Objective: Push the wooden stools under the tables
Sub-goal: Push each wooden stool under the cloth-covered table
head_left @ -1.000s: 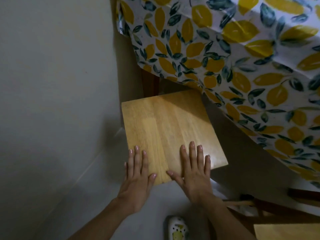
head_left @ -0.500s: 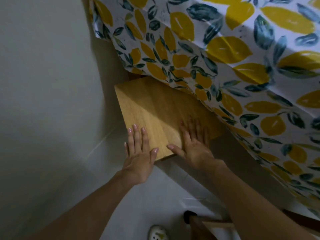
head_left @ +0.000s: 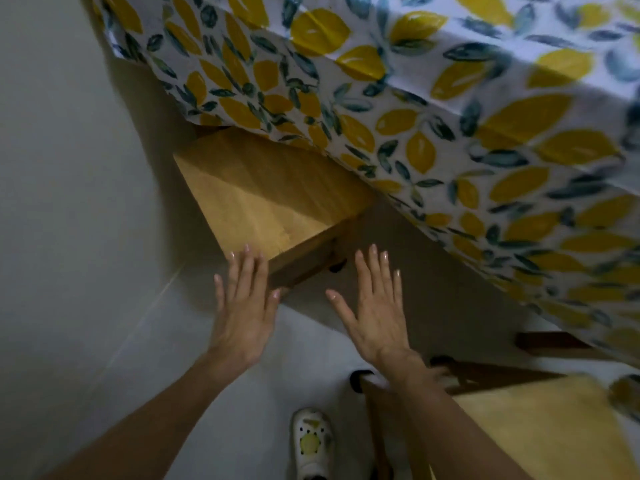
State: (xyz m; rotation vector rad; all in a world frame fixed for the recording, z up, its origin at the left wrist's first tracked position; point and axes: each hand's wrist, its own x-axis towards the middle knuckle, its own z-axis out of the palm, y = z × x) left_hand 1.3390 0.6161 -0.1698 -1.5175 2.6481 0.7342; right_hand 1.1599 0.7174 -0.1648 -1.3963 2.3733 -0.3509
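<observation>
Now, wooden stool (head_left: 266, 206) half under tablecloth (head_left: 450, 126), left hand (head_left: 244, 306) touching its corner, right hand (head_left: 375, 306) beside (both flat, spread)

wall (head_left: 62, 168) close left, tablecloth (head_left: 450, 133) overhanging stool (head_left: 263, 199), floor (head_left: 277, 341) open

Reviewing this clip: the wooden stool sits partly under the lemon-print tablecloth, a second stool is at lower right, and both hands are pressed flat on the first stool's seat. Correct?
Not quite. In the head view the right hand is off the wooden stool, open over the floor beside it; only the left hand reaches the seat's near corner with its fingers. The rest holds: the stool is partly under the lemon-print tablecloth, and a second stool is at lower right.
</observation>
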